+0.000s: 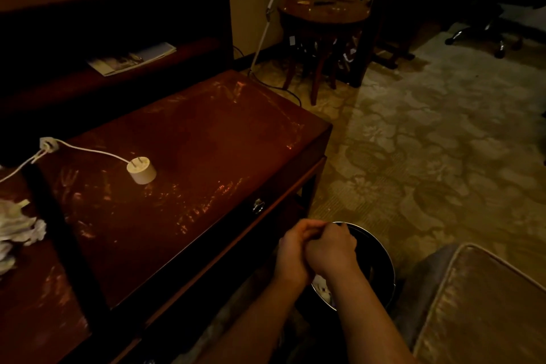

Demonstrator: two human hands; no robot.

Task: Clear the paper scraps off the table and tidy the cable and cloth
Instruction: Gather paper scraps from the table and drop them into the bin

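Note:
My left hand [291, 251] and my right hand [332, 247] are pressed together with curled fingers, right above a round dark waste bin [384, 263] on the floor beside the table. Whether either hand holds anything is hidden between them. White paper scraps [322, 289] lie inside the bin under my wrists. A white cable [88, 151] with a round white plug adapter [141, 170] lies on the dark wooden table [206, 142], trailing off the left edge. A crumpled pale cloth [17, 227] sits at the far left on a lower surface.
A drawer with a ring pull [258, 205] faces me under the tabletop. A dark shelf unit [118, 9] with magazines stands behind. A small round side table [322, 12] and an office chair [487, 26] stand on the patterned carpet. A cushioned seat [478, 304] is at lower right.

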